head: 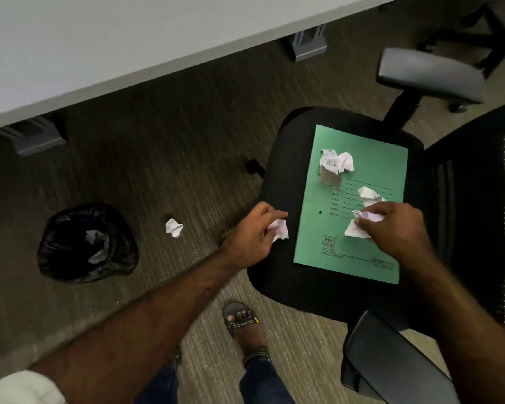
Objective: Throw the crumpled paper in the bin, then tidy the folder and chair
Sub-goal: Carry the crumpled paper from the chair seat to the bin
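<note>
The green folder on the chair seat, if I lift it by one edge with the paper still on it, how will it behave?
The green folder looks thin and flat, so it would probably flex rather than stay rigid. The loose crumpled paper resting on it would likely roll or slide off once it tilts. It seems light, so one hand should manage.

A person's left hand (255,228) grips a crumpled paper (280,229) at the left edge of a black chair (277,185), while the right hand (391,225) clutches another paper ball (357,228) on a green folder (362,258) lying on the seat. Two more wads (336,163) (369,195) sit near the folder's far edge. On the carpet (172,147), a stray wad (174,227) lies beside a black-lined bin (85,243).
</note>
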A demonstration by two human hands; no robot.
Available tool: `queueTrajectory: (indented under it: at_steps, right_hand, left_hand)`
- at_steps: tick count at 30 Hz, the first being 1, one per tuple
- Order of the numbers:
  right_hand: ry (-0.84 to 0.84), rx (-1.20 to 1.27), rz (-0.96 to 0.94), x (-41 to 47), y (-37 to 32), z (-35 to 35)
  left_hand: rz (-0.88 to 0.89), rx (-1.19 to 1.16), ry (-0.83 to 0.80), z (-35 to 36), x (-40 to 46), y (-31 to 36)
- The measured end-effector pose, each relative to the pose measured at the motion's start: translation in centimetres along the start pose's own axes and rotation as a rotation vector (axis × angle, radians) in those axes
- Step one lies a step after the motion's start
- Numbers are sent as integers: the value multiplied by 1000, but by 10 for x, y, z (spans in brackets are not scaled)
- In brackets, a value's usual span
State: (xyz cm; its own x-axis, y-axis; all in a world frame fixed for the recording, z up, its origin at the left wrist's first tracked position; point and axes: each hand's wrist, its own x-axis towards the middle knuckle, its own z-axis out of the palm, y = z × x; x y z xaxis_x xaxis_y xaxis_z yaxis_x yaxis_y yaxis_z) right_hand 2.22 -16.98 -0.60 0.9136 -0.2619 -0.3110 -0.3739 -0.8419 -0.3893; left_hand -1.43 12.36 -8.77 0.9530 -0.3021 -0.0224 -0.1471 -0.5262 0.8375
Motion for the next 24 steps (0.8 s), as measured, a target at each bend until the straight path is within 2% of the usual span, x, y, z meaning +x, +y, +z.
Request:
queueTrajectory:
  at_steps: [5, 11, 15, 20, 24]
  right_hand:
    - [-1, 58, -34, -17, -51, -14]
    - [-57, 104, -166, -31, -125, 10]
    - [-92, 100, -272, -42, -182, 44]
    - [-224, 55, -406, -64, -254, 100]
    - [-317, 34, -498, -88, -307, 154]
  left_hand:
    - [-112, -47, 126, -29, -21, -38]
    - [-288, -55, 328, -83, -64, -87]
    - [-404, -60, 490, -125, -104, -119]
    - [-575, -107, 664, -173, -162, -160]
    - [-729, -121, 746, -198, -205, -201]
